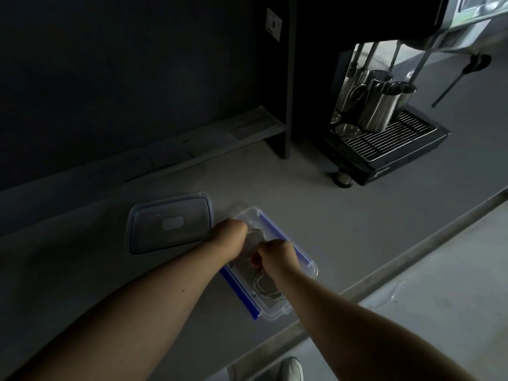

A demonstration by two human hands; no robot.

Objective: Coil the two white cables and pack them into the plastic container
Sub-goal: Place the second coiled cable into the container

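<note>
A clear plastic container (308,264) with blue clips sits on the grey counter, slanting away from me. One coiled white cable (268,288) lies in its near end. A second white coil (255,237) is in the far part, between my hands. My left hand (232,233) reaches into the container from the left, fingers curled down on this coil. My right hand (276,255) is closed over the coil's near side, pinching it. Both hands hide much of the cable.
The container's lid (170,224) lies flat just left of the container. A coffee machine (384,127) with steel jugs on its drip tray stands at the back right. The counter's front edge (357,287) runs diagonally close to the container. A dark wall rises behind.
</note>
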